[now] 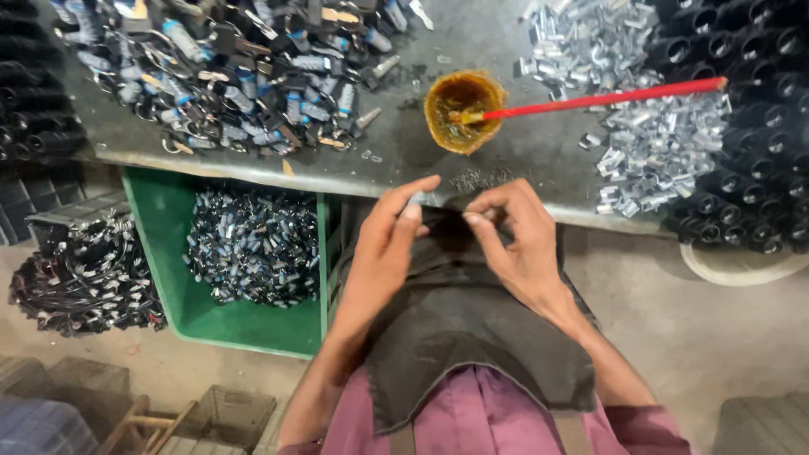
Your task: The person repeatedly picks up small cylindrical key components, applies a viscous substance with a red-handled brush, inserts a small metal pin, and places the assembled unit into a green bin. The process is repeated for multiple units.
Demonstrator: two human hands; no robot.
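My left hand (383, 244) and my right hand (514, 240) meet at the near edge of a grey metal worktable (404, 152), above a dark cloth (459, 329) spread over my lap. The fingertips of both hands pinch together around something small and dark that I cannot make out. Just past my hands stands a small orange bowl (463, 109) of brown paste, with a red stick (607, 99) resting in it.
A heap of black-and-silver finished parts (244, 72) covers the table's left. Small silver metal clips (649, 143) lie at right beside stacked black tubes (750, 126). A green crate (168, 253) of finished parts sits on the floor at left, beside a loose pile (84, 278).
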